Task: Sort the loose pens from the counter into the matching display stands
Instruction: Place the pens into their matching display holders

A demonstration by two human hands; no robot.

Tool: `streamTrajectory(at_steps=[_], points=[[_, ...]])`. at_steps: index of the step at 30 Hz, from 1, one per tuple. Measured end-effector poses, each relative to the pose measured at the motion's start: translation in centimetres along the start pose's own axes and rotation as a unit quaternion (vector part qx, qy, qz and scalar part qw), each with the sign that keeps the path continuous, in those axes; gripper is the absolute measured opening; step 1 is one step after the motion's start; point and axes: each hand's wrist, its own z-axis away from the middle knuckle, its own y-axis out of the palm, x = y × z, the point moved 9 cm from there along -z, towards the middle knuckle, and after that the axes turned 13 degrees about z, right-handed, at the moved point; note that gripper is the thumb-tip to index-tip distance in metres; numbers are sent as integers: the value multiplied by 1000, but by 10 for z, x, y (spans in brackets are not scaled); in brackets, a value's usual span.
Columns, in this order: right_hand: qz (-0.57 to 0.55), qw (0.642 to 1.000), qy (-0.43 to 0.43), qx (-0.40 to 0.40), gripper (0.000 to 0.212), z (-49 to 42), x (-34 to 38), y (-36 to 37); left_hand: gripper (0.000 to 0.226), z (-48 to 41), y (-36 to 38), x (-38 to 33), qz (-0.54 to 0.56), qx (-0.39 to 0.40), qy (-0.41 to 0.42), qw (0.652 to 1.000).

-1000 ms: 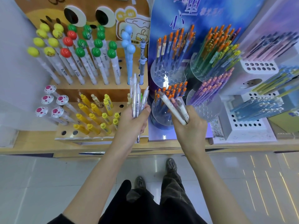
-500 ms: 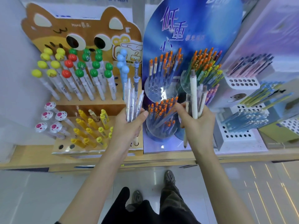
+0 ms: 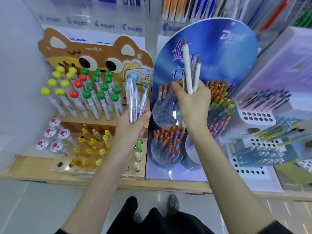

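My left hand (image 3: 132, 127) grips a bundle of clear pens (image 3: 135, 103), upright, in front of the brown cartoon-animal stand (image 3: 94, 53) with its rows of ball-topped pens (image 3: 87, 93). My right hand (image 3: 194, 102) holds a few white pens (image 3: 188, 70) upright, raised before the blue round-topped stand (image 3: 219, 61). That stand's clear cups hold orange-tipped pens (image 3: 168, 142), partly hidden behind my right hand and forearm.
White perforated stands (image 3: 256, 114) with pastel and blue pens stand to the right. Yellow and mushroom-topped pens (image 3: 91, 146) fill the wooden stand's lower tier. The wooden counter edge (image 3: 152, 184) runs across, with tiled floor and my shoes below. Shelves of packaged pens hang above.
My right hand has risen with the white pens and turned them from slanted to upright. The left hand has lifted slightly with its bundle. The view has tilted upward.
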Motion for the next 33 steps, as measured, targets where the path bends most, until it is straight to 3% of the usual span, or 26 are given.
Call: streamTrajectory(at_steps=[4,21,25,33], points=[[13,1000,0,18,16,-2,-11,16,3,0,-3,1,8,-3,5,1000],[31,998,-35,40,25,11,-10,22,8,5,-8,4,21,-11,0,1000],[16,999,-10,36,29,12,-16,15,10,6,-10,4,24,-15,-6,1000],[-10,1000,23,18,17,6,-27,7,6,4,-13,2,13,-11,-2,1000]])
